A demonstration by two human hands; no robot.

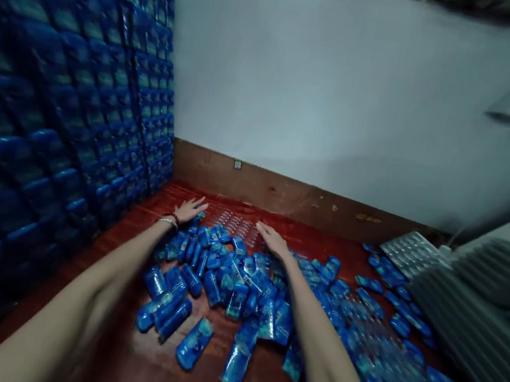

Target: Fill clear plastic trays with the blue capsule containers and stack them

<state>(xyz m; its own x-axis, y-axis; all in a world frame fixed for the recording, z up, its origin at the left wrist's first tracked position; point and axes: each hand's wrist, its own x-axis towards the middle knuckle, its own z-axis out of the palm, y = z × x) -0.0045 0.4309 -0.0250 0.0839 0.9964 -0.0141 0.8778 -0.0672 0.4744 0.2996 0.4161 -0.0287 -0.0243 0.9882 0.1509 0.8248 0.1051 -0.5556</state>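
Observation:
Both arms reach forward over a heap of small blue shiny packets [241,273] on a reddish-brown tabletop [147,368]. At the heap's far left edge is my left hand [189,210], its fingers stretched out and a bracelet on the wrist. My right hand [272,239] lies flat with fingers extended, close to the right edge of a clear plastic tray [237,224]. The tray has rows of hollows and lies behind the heap, between the two hands. Neither hand grips anything that I can see. Whether the right fingertips touch the tray, I cannot tell.
A tall wall of stacked blue packs [67,88] rises on the left. More packets and a clear tray [368,334] spread to the right, beside stacked grey ribbed trays [484,308] and a silvery tray [406,252]. A white wall [326,85] closes the back.

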